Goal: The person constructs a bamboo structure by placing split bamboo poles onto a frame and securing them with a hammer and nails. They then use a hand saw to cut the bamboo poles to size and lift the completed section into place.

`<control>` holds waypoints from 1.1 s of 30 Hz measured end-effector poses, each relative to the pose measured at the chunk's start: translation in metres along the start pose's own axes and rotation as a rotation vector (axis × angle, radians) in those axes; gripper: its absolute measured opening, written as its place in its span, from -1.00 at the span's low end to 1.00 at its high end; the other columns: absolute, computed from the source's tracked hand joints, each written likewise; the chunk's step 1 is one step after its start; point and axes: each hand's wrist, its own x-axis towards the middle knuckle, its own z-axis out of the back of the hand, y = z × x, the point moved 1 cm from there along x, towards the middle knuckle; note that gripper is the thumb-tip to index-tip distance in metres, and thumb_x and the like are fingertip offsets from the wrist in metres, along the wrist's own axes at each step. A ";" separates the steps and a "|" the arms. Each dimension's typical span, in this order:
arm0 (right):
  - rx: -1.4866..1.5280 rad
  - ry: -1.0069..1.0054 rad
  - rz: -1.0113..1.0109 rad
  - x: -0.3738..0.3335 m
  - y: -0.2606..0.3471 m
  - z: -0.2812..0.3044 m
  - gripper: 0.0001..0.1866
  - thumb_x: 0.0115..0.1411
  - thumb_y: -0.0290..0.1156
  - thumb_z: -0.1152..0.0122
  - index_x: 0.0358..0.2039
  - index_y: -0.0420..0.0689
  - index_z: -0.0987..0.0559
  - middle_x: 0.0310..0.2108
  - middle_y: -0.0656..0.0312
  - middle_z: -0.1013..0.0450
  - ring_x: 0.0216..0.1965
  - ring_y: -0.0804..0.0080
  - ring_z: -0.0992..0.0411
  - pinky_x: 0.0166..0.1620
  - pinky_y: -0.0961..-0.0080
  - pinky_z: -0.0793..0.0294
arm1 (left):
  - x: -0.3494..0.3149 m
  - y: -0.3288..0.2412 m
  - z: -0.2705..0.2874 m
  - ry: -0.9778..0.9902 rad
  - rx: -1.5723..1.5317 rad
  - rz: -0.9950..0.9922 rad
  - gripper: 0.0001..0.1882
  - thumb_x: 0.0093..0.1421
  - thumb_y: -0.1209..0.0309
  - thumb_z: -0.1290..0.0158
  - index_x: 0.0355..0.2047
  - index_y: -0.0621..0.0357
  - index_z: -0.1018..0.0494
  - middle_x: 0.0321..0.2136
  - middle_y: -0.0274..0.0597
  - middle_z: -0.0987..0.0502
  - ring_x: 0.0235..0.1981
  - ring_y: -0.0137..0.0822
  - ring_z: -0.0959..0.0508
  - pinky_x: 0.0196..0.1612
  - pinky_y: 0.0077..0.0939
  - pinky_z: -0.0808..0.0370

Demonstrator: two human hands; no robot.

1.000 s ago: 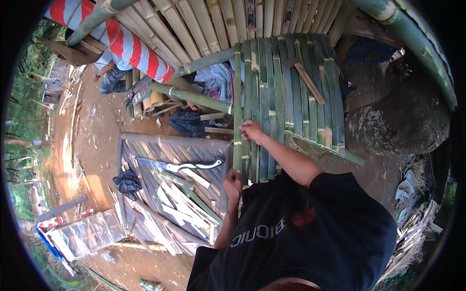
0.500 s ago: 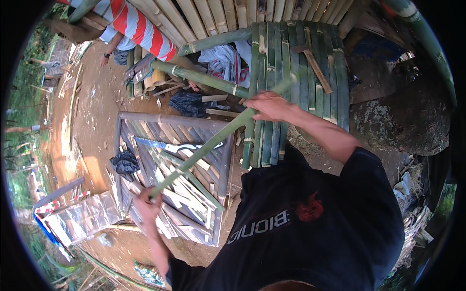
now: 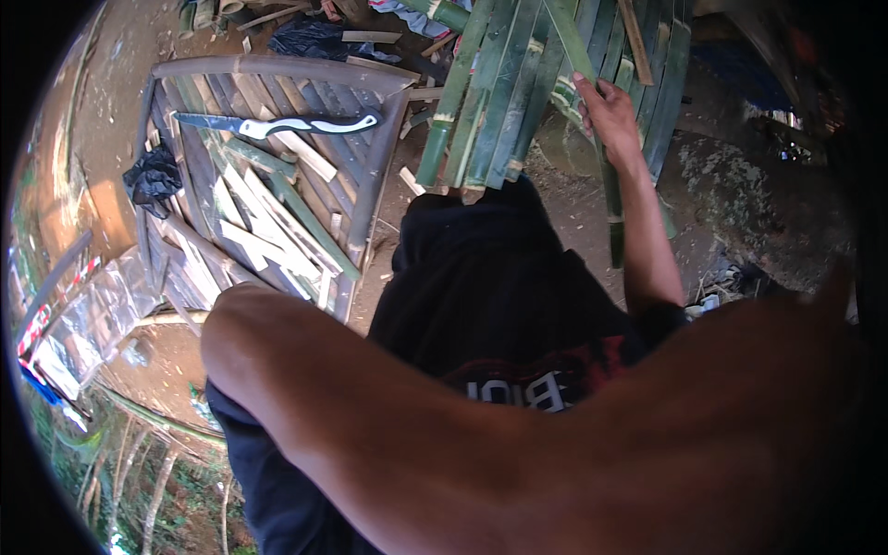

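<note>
My right hand [image 3: 609, 116] is at the bamboo slat bench, its fingers closed round a green bamboo strip [image 3: 566, 32]. The strip slants over the slats [image 3: 499, 111], passes behind my forearm, and shows again at its lower end. My left arm [image 3: 388, 398] is bent and raised close to the camera, crossing the lower part of the view. Its hand [image 3: 832, 291] is only a dark blur near the right rim, so its fingers cannot be made out. A wooden handle [image 3: 636, 42] lies on the slats beyond my right hand.
Left of the bench, a slatted panel [image 3: 268, 65] carries a white-handled saw [image 3: 305, 125], pale split pieces [image 3: 277, 231] and a black plastic bag [image 3: 153, 178]. Clear plastic sheeting [image 3: 116, 291] lies farther left. A large rock [image 3: 731, 190] stands right of the bench.
My left hand has let go of the bamboo strip, and that arm has come up close to the camera. The strip has swung toward the bench, in my right hand. The view has shifted.
</note>
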 end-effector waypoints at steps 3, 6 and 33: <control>0.062 0.035 -0.001 0.028 0.001 -0.027 -0.64 0.21 -0.10 -0.23 -0.37 -0.20 -0.52 -0.66 0.38 -0.32 -0.68 0.65 -0.26 -0.62 0.62 -0.23 | 0.004 -0.005 -0.006 -0.055 0.066 0.018 -0.47 0.17 0.48 0.01 0.18 0.26 -0.26 0.04 0.02 -0.46 0.11 -0.17 -0.44 0.18 -0.30 -0.34; 0.162 0.013 -0.007 0.039 -0.007 -0.025 -0.67 0.24 -0.15 -0.20 -0.32 -0.21 -0.53 -0.62 0.34 -0.35 -0.65 0.64 -0.26 -0.58 0.62 -0.26 | 0.009 -0.008 0.001 -0.004 0.061 -0.038 -0.50 0.18 0.50 0.03 0.17 0.26 -0.27 0.02 0.00 -0.47 0.10 -0.19 -0.44 0.17 -0.31 -0.35; 0.716 -0.075 -0.066 0.074 0.013 -0.196 -0.58 0.36 -0.33 0.02 0.19 -0.05 -0.20 -0.57 0.28 -0.34 -0.69 0.57 -0.28 -0.69 0.54 -0.29 | -0.110 0.294 -0.053 -1.007 -0.530 0.869 -0.72 0.40 0.35 0.15 -0.01 0.25 -0.38 -0.18 -0.17 -0.54 -0.23 -0.35 -0.57 -0.27 -0.50 -0.56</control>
